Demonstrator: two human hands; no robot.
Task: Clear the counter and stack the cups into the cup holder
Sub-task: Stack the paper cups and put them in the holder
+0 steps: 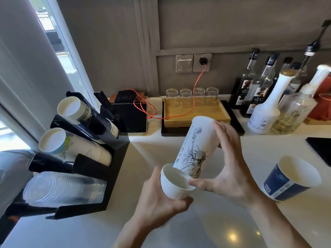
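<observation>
My left hand (161, 203) grips a short white paper cup (174, 183) with its mouth facing up. My right hand (225, 169) holds a tall white cup (195, 145) printed with a Statue of Liberty drawing. The tall cup is tilted, and its lower end sits inside the mouth of the short cup. A blue and white paper cup (292, 179) stands upright on the white counter (197, 228) to the right of my hands. The black cup holder (111, 169) stands at the left, with stacks of paper cups (75, 147) and clear plastic cups (62, 188) lying in its slots.
A black device (132, 117) with a red cable sits behind the holder. A wooden tray (197, 111) at the back carries several upturned glasses (191, 95). Syrup bottles (265, 104) crowd the back right. A black slab (320, 149) lies at the right edge.
</observation>
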